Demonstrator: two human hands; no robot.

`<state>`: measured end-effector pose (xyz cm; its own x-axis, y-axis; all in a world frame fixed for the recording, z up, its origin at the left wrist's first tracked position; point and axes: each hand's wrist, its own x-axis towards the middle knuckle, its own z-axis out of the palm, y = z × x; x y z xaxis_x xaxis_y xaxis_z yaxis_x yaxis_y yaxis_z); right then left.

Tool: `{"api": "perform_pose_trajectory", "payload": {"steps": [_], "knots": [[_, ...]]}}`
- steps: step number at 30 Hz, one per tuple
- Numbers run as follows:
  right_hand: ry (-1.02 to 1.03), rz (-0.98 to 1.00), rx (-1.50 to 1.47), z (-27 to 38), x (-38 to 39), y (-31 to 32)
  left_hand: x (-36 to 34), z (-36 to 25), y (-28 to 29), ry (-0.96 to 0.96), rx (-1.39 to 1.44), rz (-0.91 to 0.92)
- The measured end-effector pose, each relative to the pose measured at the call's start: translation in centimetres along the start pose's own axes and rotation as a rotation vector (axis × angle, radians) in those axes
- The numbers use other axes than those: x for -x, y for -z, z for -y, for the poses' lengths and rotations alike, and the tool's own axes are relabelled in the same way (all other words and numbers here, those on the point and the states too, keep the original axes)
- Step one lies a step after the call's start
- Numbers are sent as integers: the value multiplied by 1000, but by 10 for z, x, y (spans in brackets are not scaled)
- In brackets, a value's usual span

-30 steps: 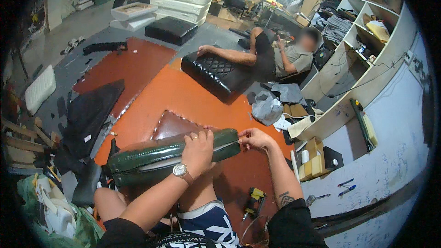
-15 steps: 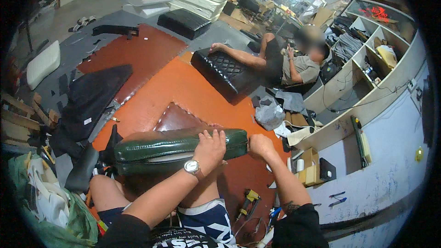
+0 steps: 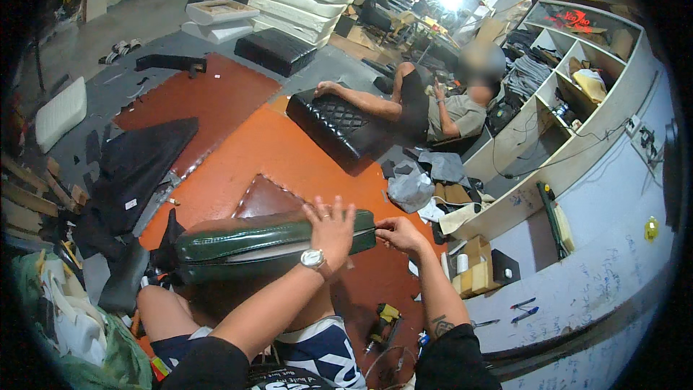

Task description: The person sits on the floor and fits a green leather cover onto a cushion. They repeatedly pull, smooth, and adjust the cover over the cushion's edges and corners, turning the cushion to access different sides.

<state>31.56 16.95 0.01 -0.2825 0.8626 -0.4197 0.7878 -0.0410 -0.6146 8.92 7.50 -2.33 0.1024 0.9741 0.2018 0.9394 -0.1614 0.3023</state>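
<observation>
A glossy dark green leather cushion [image 3: 238,238] lies across my lap, its long side facing me. Along that side runs an open slit [image 3: 267,253] showing pale filling. My left hand [image 3: 332,231], with a watch on its wrist, rests on the cushion toward its right end, fingers spread and holding nothing. At the cushion's right end, my right hand [image 3: 402,236] is closed in a pinch by the end of the slit. Whatever lies between those fingertips is too small to make out.
A person [image 3: 455,112] sits ahead with a leg over a black quilted cushion [image 3: 332,126]. Shelving [image 3: 534,166] stands on the right. A yellow and black power tool [image 3: 382,325] lies right of my legs. At left are dark cloth [image 3: 144,159] and a green sack [image 3: 108,354].
My left fingers have spread and lifted a little. My right hand has gone from a fist to a fingertip pinch at the cushion's end. More of the slit shows, and the view has shifted slightly.
</observation>
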Motion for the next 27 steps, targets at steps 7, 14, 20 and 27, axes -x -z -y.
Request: {"api": "perform_pose_trajectory", "payload": {"steps": [7, 14, 20, 27], "knots": [[32, 13, 137, -10, -24, 5, -20, -14, -38, -105, -92, -44], [273, 15, 670, -4, -21, 1, -16, -9, -44, -134, -93, -115], [353, 59, 93, -43, -28, 0, -16, -10, -33, -126, -25, -99], [259, 92, -513, -62, -31, -19, -17, -9, -32, -139, -29, -85]]}}
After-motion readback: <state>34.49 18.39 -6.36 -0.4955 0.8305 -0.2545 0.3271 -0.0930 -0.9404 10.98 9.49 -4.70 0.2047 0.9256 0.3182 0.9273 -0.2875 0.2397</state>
